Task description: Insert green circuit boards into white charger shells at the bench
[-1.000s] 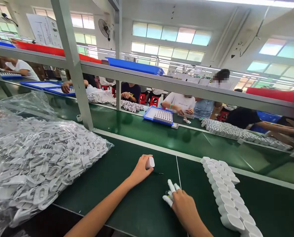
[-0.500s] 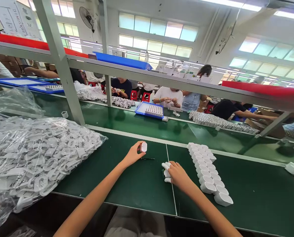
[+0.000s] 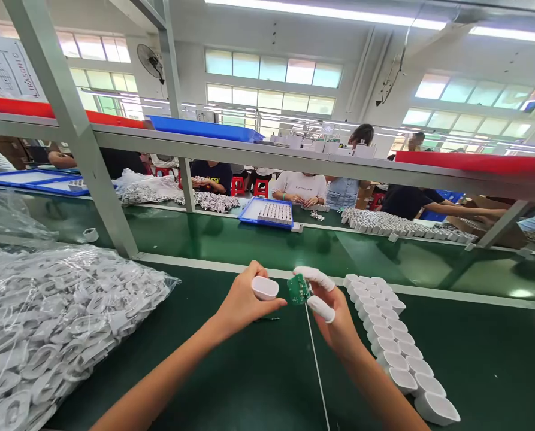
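My left hand (image 3: 244,299) is closed around a white plastic housing (image 3: 265,288), whose rounded face is turned toward me. Just to its right, my right hand (image 3: 328,305) grips a small green circuit board (image 3: 298,290) between thumb and fingers. White finger cots cover the gripping fingertips of that hand. A narrow gap separates the board from the housing, both held above the green bench (image 3: 231,383). Below my left hand lies a thin dark tool (image 3: 267,319), partly hidden.
White housings (image 3: 395,347) stand in rows at the right. A clear bag of white plastic parts (image 3: 69,323) fills the left side. Beyond the bench edge runs a green belt (image 3: 213,242), under a metal shelf frame (image 3: 213,148). People sit across, near a blue tray (image 3: 267,214).
My right hand has lifted the circuit board off the bench and brought it up beside the housing. My left hand has turned the housing. The camera view has shifted.
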`<action>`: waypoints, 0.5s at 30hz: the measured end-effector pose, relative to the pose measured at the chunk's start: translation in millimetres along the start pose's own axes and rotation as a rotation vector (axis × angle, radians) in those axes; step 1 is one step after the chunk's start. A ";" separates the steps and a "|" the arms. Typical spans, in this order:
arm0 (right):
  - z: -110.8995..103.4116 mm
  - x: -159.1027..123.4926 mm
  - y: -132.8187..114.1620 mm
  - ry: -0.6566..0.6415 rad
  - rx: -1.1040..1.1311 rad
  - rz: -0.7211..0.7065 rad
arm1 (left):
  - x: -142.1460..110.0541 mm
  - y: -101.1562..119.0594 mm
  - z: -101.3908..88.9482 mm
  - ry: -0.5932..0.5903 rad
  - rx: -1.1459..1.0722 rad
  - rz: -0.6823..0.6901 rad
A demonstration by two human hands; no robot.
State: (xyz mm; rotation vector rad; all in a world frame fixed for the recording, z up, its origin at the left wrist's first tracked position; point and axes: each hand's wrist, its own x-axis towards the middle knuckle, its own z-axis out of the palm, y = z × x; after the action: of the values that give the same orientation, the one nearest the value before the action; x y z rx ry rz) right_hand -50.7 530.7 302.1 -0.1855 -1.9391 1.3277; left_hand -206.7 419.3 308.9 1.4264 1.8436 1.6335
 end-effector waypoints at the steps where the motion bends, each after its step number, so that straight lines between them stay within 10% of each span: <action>1: 8.2 6.4 -8.6 0.062 0.084 -0.036 | 2.5 8.1 6.2 -0.022 -0.021 0.000; 8: 34.1 25.4 -24.0 0.331 0.426 -0.165 | -18.7 13.9 50.5 -0.188 -0.271 0.189; 15: 6.4 25.1 -29.8 0.220 0.173 -0.296 | -8.5 6.8 25.1 -0.097 -0.114 0.371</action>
State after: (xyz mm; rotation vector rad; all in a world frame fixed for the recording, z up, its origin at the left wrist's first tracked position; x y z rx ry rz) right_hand -63.9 525.5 339.0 0.0394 -1.5898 1.2147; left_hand -180.7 426.2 303.9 1.8432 1.4710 1.7630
